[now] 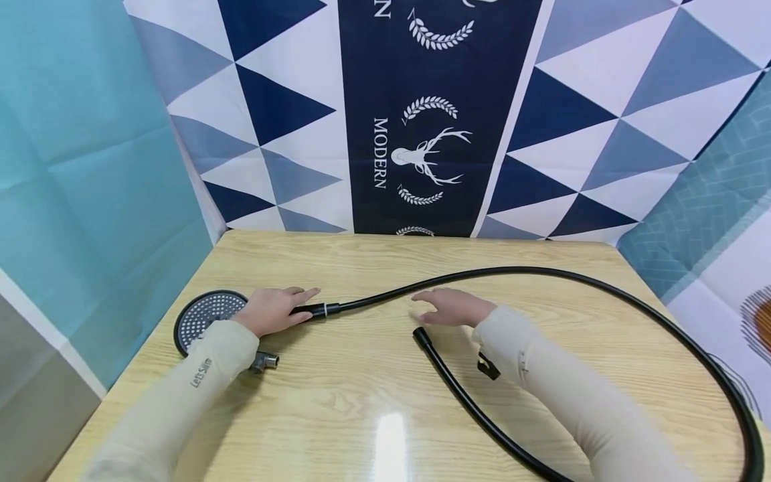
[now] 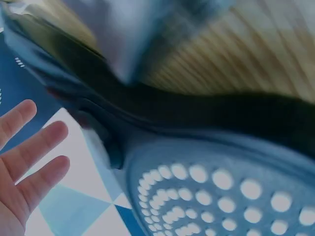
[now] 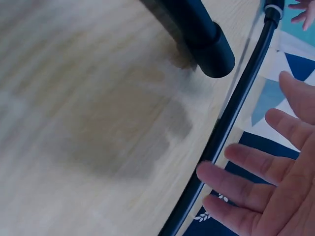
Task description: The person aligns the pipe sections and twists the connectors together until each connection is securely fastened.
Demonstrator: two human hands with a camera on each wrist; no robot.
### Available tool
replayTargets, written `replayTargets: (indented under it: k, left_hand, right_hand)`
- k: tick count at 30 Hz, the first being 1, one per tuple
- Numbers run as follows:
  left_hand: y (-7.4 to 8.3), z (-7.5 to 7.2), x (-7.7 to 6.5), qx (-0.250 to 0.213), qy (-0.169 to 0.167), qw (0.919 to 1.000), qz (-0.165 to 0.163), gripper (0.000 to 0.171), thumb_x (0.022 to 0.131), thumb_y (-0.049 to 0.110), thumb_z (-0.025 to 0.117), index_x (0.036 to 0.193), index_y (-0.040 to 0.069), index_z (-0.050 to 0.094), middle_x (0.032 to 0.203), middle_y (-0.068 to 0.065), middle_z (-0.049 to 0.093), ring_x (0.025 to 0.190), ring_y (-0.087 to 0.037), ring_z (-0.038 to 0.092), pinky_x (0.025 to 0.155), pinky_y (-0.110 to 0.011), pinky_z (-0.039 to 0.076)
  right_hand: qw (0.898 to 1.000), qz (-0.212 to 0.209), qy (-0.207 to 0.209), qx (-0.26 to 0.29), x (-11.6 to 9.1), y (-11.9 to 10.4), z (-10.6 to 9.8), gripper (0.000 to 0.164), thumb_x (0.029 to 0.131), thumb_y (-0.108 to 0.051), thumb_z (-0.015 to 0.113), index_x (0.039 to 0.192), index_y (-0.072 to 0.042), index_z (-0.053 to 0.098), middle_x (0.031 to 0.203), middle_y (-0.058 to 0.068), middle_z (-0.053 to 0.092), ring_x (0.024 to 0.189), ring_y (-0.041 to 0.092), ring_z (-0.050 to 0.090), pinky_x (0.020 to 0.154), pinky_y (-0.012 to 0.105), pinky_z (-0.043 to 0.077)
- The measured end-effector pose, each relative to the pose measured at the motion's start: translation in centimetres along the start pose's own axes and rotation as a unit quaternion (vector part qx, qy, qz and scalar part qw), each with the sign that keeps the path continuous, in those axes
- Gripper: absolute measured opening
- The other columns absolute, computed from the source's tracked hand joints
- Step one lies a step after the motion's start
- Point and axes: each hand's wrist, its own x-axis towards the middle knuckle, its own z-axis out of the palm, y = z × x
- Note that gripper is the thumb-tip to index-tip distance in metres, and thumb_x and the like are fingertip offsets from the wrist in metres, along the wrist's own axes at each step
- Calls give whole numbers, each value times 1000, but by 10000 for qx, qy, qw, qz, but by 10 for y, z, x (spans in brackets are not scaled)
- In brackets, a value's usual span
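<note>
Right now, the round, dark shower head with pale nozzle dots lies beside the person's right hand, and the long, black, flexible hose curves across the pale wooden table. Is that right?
Not quite: the shower head lies beside the left hand, not the right hand, as the head view shows. The black hose does curve across the wooden table.

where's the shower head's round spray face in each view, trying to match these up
Head: spray face at the left, partly covered by the left sleeve.
Left wrist: large, across the lower right, cut off by the frame.
Right wrist: not in it.
Shared landmark: triangle-patterned backdrop, seen in all three.
</note>
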Motion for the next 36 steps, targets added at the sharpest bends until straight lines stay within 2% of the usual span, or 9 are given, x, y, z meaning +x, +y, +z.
replayTargets:
  k: [2, 4, 9, 13, 18, 23, 29, 33, 36]
  left_hand:
    - [3, -2, 0, -9, 122, 9999, -46, 51, 92, 38, 62, 136, 14, 55, 112, -12, 67, 68, -22, 67, 48, -34, 49]
    - [6, -6, 0, -76, 145, 9998, -141, 50, 92, 37, 62, 136, 13, 55, 111, -13, 67, 70, -23, 67, 48, -35, 49]
    - [10, -20, -3, -560, -249, 9959, -667, 50, 95, 38, 59, 138, 13, 53, 112, -16, 67, 85, -28, 67, 55, -38, 50]
    - [11, -28, -8, -1120, -552, 9878, -927, 49, 96, 36, 57, 138, 11, 53, 113, -16, 67, 71, -22, 64, 50, -34, 43]
    - [12, -31, -17, -1894, -685, 9742, -1014, 46, 96, 32, 58, 135, 7, 56, 101, -9, 70, 60, -11, 56, 54, -32, 42]
    - [15, -35, -31, -2340, -994, 9603, -1148, 41, 96, 29, 59, 129, 5, 60, 68, 4, 61, 47, -9, 41, 47, -29, 34]
    - [13, -37, -42, -2203, -1098, 9631, -1084, 36, 93, 28, 63, 122, 5, 65, 54, 7, 49, 46, -7, 34, 49, -27, 31]
    - [10, -34, -48, -2213, -1243, 9606, -1136, 37, 91, 28, 66, 121, 6, 66, 71, 7, 61, 56, -6, 47, 55, -29, 40]
    - [9, -31, -52, -2157, -1328, 9614, -1077, 38, 90, 29, 68, 119, 6, 67, 83, 4, 66, 66, -7, 56, 61, -32, 47]
  right_hand:
    - [9979, 94, -15, 639, -9, 4, 2, 51, 98, -22, 56, 141, 2, 42, 135, 25, 50, 119, 39, 52, 97, 50, 41]
    - [9853, 428, -32, 1654, -18, 8, 2, 55, 98, -23, 56, 144, 2, 37, 133, 27, 50, 112, 40, 56, 91, 50, 46]
    - [9113, 1447, 204, 3849, -37, 11, 3, 65, 97, -24, 58, 150, -4, 27, 131, 29, 50, 97, 38, 63, 77, 48, 53]
    - [8891, 1665, 340, 4251, -47, 10, 8, 67, 95, -20, 60, 151, -5, 26, 131, 28, 49, 97, 34, 63, 76, 47, 54]
    - [8823, 1757, 542, 4333, -53, 6, 20, 62, 95, -19, 60, 149, -6, 32, 135, 26, 49, 99, 28, 62, 79, 46, 53]
    - [8691, 1803, 674, 4556, -53, -4, 36, 56, 94, -16, 61, 145, -5, 40, 138, 23, 48, 104, 31, 62, 86, 50, 49]
    - [8660, 1881, 985, 4526, -51, -17, 50, 58, 90, -11, 66, 143, -3, 42, 140, 28, 42, 110, 34, 59, 84, 48, 50]
    - [8613, 1971, 1260, 4511, -49, -26, 61, 62, 86, -5, 69, 142, -1, 43, 130, 29, 50, 76, 20, 60, 62, 30, 49]
    - [8604, 2055, 1377, 4456, -47, -31, 69, 65, 83, 0, 71, 142, -1, 43, 113, 20, 59, 53, 10, 40, 50, 23, 36]
